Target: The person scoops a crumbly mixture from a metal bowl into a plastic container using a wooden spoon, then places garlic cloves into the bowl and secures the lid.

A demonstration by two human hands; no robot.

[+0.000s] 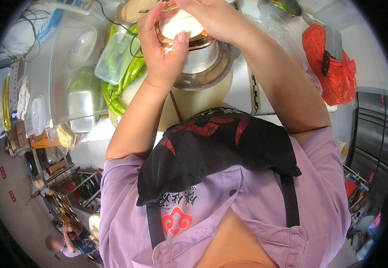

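My left hand [165,47] curls round the near left side of a round device with a copper-coloured rim and a white top [180,25], thumb on its edge. My right hand [207,18] rests over the far right side, its fingertips partly cut off by the upper picture edge. The device's ribbed white body [202,55] stands on a round, brownish base [210,73], on a pale round board. Long green peppers [135,70] lie left of my left hand, with a clear plastic container [118,57] on them.
At left are a large clear bin [60,80] and a dark cable. A metal bowl [289,6], a red plastic bag [334,70] and a cleaver [334,42] on it lie at right. A bowl of tan contents [135,11] is beyond. Another person [68,243] is far off at lower left.
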